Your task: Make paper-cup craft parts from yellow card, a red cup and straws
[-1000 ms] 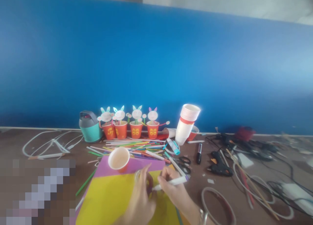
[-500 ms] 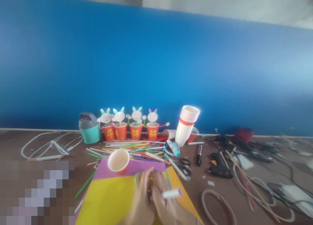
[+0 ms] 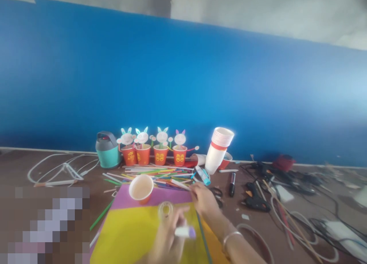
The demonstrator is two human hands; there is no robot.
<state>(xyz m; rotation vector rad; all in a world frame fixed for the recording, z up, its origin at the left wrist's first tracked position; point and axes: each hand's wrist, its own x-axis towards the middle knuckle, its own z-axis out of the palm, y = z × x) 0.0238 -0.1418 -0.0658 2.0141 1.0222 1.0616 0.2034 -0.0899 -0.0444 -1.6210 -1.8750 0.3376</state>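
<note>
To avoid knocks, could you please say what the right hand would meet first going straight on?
Probably the slim white pen-like stick; with depth unclear, the right hand may already touch it.

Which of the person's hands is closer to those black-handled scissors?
The right. The right hand is just to the left of the black-handled scissors; the left hand is farther away, nearer the person, holding a white marker over the yellow sheet.

Shows white with a purple end on the marker (image 3: pixel 185 232), yellow on the paper (image 3: pixel 132 233); behind the paper, gold characters on red cups (image 3: pixel 161 157), brown counter (image 3: pixel 17 170) around it.
</note>
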